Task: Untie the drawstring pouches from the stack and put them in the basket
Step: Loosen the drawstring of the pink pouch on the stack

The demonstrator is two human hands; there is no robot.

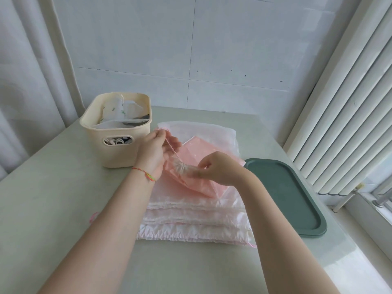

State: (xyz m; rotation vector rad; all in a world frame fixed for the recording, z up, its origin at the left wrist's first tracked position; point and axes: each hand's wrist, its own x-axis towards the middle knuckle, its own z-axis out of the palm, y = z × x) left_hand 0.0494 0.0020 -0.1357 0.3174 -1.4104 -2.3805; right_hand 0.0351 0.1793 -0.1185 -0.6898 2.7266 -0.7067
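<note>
We held the pink pouch (pixel 192 166) just above the stack (pixel 195 217) at the table's (pixel 53 187) centre, the basket (pixel 118 143) at ten o'clock from it and a green lid (pixel 288 198) at three o'clock. Our left hand (pixel 154 151) had its fingers curled on the cord (pixel 172 150), drawing it up toward eleven o'clock; our right hand (pixel 214 168) pinched the gathered neck (pixel 183 168) of the pouch between thumb and fingertips. We judged the pouch very light, thin, limp and rather slick, likely to slide or sag if taken by the body. The puckered neck looked the firmest place to hold, with the cord as the part to pull; a hard tug could tighten the gathers or snag the sheer cloth. The basket already held several pouches, so we judged the task partly done, with more in the stack.
</note>
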